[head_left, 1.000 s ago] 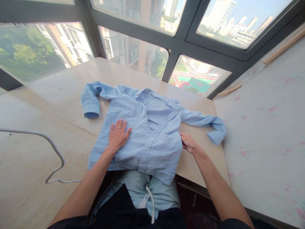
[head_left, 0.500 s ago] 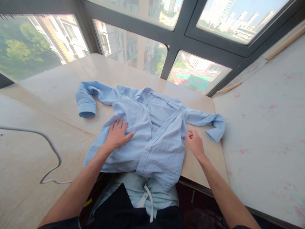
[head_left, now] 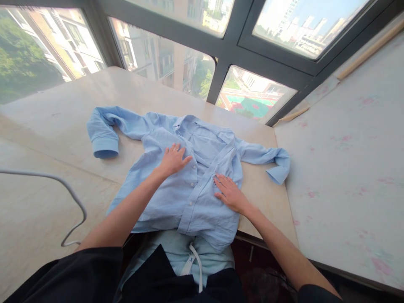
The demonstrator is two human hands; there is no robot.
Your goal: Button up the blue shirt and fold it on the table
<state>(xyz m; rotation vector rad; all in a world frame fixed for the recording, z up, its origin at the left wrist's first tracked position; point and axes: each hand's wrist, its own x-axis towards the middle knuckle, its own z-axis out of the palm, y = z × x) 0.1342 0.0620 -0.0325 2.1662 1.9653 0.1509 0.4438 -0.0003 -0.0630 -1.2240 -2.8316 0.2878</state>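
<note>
A light blue button-up shirt (head_left: 164,198) lies front side up on the pale stone-like ledge, collar away from me. Its front is unbuttoned at the top and the two front edges overlap lower down. Both sleeves stretch outward and bend back at the cuffs. My left hand (head_left: 173,160), with a ring on one finger, rests flat on the chest of the shirt left of the buttons, fingers spread. On the right front panel, my right hand (head_left: 229,193) lies palm down with its fingers apart. The shirt's hem hangs over the near edge toward my lap.
A grey cable (head_left: 71,191) curves over the ledge (head_left: 41,126) at left. Dark-framed windows (head_left: 227,54) stand behind the ledge. A wall with flowered paper (head_left: 341,181) closes off the right side.
My left hand has slid up and right across the shirt. My right hand has come from the shirt's right edge onto its front and its curled fingers have spread.
</note>
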